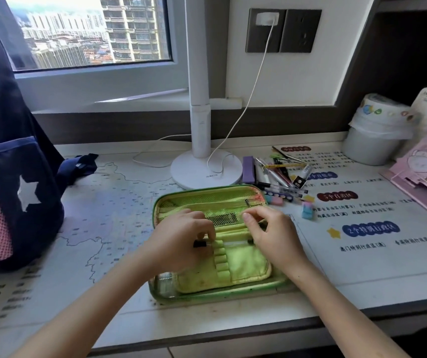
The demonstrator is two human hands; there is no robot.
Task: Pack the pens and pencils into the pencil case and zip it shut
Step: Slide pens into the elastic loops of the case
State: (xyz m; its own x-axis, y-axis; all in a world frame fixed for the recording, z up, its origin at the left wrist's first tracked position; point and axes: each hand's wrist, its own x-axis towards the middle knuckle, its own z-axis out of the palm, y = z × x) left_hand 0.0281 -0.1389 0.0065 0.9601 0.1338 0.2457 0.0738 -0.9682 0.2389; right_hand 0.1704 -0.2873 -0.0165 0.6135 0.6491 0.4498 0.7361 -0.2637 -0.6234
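Green pencil case (246, 264) is lying open mid-frame; L hand (181, 241) is pinching a black-capped pen (199, 244); R hand (271, 233) is curling at its other end, grip can't tell.

One pencil case (246, 263), one pen (199, 244) inside, two erasers (274, 200), one lamp (202, 177), one backpack (13, 125), one bin (370, 148)
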